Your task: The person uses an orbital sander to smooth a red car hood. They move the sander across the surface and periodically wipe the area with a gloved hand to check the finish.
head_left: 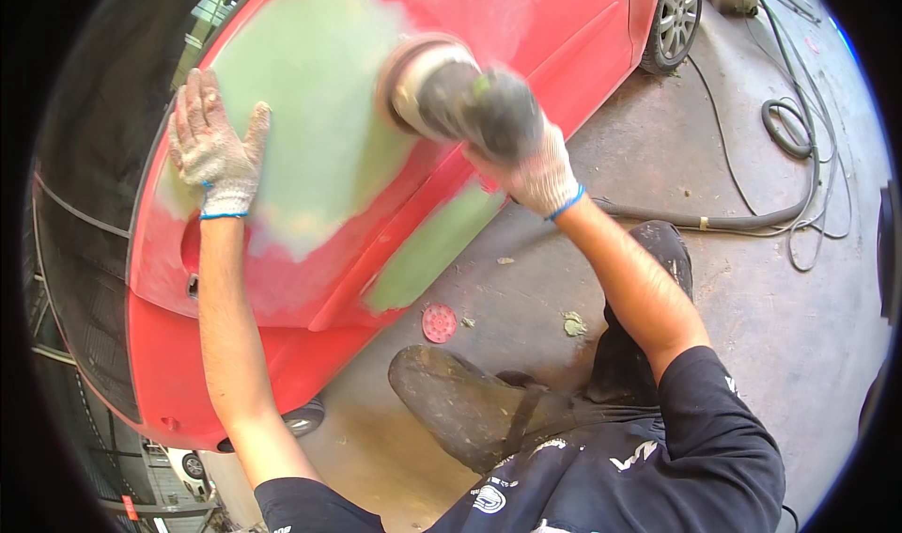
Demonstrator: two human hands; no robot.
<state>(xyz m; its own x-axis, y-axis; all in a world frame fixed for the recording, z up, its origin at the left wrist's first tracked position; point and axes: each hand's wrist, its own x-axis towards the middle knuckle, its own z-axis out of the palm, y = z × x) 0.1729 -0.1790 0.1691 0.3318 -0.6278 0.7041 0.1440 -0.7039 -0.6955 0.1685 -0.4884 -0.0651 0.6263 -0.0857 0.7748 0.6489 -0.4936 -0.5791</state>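
Observation:
A red car door fills the upper left, with a large patch of pale green filler across its panel and a smaller green patch lower down. My left hand, in a whitish knit glove with a blue cuff, lies flat on the door at the filler's left edge, fingers stretched out. In my gloved right hand is a dark power sander, blurred by motion. Its round pad meets the door at the right edge of the large green patch. The sander's body hides some of my right fingers.
A pink round sanding disc lies on the floor below the door, near small greenish scraps. A thick hose and thin cables run over the concrete at right. Beyond the door is a car wheel.

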